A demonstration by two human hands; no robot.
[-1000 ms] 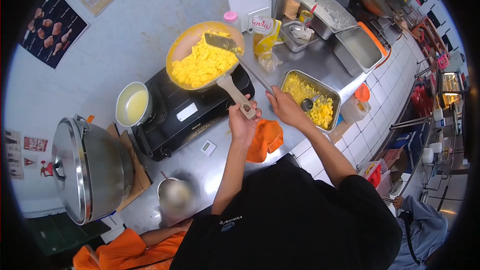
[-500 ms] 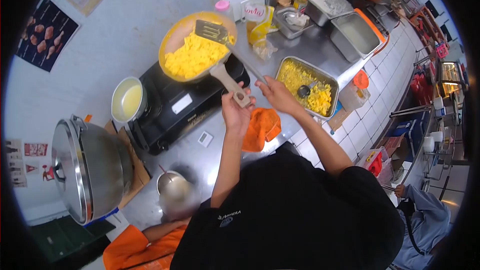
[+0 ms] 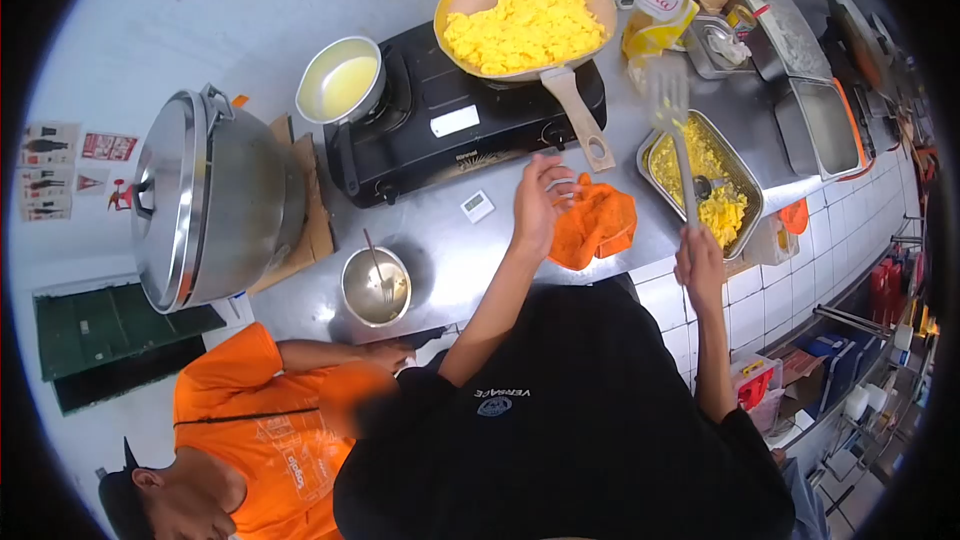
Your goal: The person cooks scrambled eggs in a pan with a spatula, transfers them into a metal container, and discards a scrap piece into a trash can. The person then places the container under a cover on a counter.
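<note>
My right hand (image 3: 699, 258) is closed round the handle of a slotted spatula (image 3: 684, 168), whose blurred blade points up past the steel tray's far left corner. Below and beside the spatula's shaft is the steel tray (image 3: 651, 180), with yellow scrambled egg (image 3: 722, 212) and a black-handled utensil (image 3: 706, 185) in it. My left hand (image 3: 543, 202) is empty, its fingers loosely bent and apart, between the stove front and an orange cloth (image 3: 594, 225). A frying pan (image 3: 452, 10) of scrambled egg (image 3: 530, 24) sits on the stove, its beige handle (image 3: 577, 118) pointing toward me.
The black two-burner stove (image 3: 430, 155) also holds a small pot (image 3: 312, 90) of yellow liquid. A big lidded pot (image 3: 225, 210), a steel bowl (image 3: 375, 286) with a fork, and a timer (image 3: 477, 205) stand leftward. A co-worker in orange (image 3: 265, 420) is close on my left.
My left hand has let go of the pan handle. My right hand has taken the spatula from over the pan to beside the tray. The view has shifted, showing more of the co-worker.
</note>
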